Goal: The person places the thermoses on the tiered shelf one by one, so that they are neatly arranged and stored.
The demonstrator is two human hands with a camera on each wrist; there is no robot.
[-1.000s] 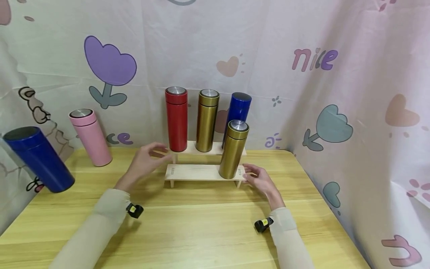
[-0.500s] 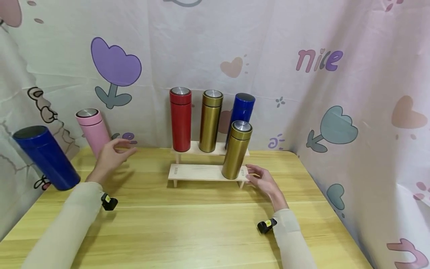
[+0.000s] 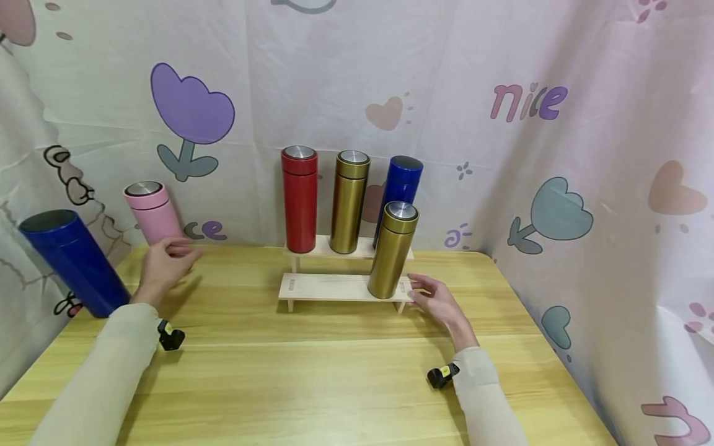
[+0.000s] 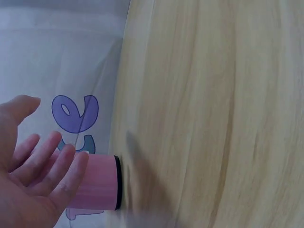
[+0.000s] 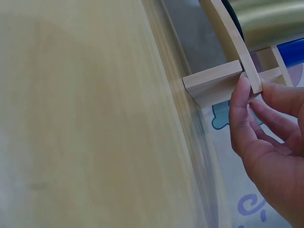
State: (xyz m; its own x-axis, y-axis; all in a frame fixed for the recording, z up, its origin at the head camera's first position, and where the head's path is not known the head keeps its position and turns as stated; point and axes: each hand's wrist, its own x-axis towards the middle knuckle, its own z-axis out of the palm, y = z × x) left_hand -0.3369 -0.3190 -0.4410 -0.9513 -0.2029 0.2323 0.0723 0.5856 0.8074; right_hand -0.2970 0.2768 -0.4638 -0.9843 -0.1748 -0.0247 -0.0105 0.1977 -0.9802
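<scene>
My left hand (image 3: 164,266) is at the pink thermos (image 3: 155,214), its fingers overlapping the lower body. In the left wrist view, the thumb stands well apart from the loosely bent fingers (image 4: 52,171), and the pink thermos (image 4: 97,183) shows behind them. With thumb and fingers, my right hand (image 3: 437,303) pinches the right end of the two-step wooden stand (image 3: 326,287); the right wrist view has the thumb above the board and a finger below. A gold thermos (image 3: 392,254) is upright on the lower step, close to that hand.
On the upper step stand a red thermos (image 3: 300,204), another gold thermos (image 3: 349,204) and a blue thermos (image 3: 403,176), partly hidden by the front gold one. A second blue thermos (image 3: 78,266) stands at the table's left edge. A printed curtain (image 3: 334,80) hangs behind the wooden table (image 3: 312,384).
My left hand has moved left from beside the stand to the pink thermos. My right hand stays at the stand's right end. The thermoses keep their places.
</scene>
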